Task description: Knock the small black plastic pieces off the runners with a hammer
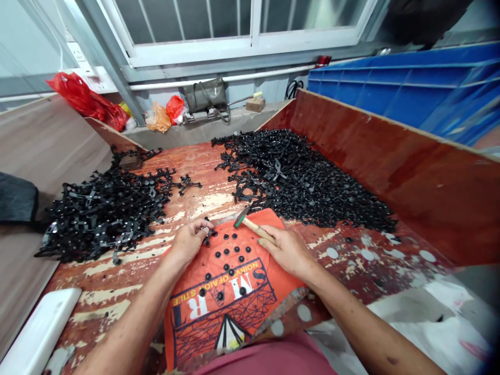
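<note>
My left hand [192, 238] pinches a small black part [207, 234] at the upper left of an orange printed cloth [250, 307]. My right hand [282, 247] is wrapped round the wooden handle of a hammer [254, 228], whose dark green head points up and left, a little right of the black part and apart from it. Several small round black pieces [226, 252] lie spread over the cloth between and below the hands.
Piles of black parts lie at the left [105, 213] and the right [297, 177]. A reddish board [390, 156] walls the right side, with a blue crate [390, 88] behind. A white box [42, 330] sits at lower left. Bags and a wooden block [255, 104] stand along the back.
</note>
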The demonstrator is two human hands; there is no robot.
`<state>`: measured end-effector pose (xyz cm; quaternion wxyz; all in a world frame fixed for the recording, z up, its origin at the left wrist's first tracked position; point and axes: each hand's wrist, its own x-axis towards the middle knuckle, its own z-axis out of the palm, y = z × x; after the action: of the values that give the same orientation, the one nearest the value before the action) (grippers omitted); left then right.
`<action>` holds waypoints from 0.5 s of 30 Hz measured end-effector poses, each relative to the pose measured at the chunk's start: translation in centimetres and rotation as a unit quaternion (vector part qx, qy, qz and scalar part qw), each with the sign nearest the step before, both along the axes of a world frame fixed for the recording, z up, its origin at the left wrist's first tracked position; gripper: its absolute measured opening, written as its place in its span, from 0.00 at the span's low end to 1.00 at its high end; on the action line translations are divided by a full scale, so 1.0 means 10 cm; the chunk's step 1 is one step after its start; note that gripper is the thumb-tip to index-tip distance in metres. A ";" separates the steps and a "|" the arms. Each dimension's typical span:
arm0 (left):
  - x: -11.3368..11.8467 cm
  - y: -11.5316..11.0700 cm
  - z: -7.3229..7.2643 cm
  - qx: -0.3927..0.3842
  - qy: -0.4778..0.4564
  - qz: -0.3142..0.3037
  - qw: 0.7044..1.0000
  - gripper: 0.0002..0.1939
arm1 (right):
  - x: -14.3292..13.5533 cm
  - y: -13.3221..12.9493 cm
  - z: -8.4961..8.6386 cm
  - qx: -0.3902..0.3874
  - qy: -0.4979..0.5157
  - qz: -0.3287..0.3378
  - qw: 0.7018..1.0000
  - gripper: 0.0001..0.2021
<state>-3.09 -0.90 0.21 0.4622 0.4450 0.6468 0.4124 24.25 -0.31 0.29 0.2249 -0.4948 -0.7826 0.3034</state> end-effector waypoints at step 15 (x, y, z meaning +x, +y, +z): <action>-0.03 -0.05 -0.05 -0.016 -0.040 -0.018 0.999 0.18 | -0.40 -0.04 0.45 0.150 -0.038 0.055 0.986 0.24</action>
<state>-3.38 -1.40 -0.25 0.5020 0.4323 0.6259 0.4114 20.21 -0.68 4.82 0.2494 -0.4227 -0.8534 0.1756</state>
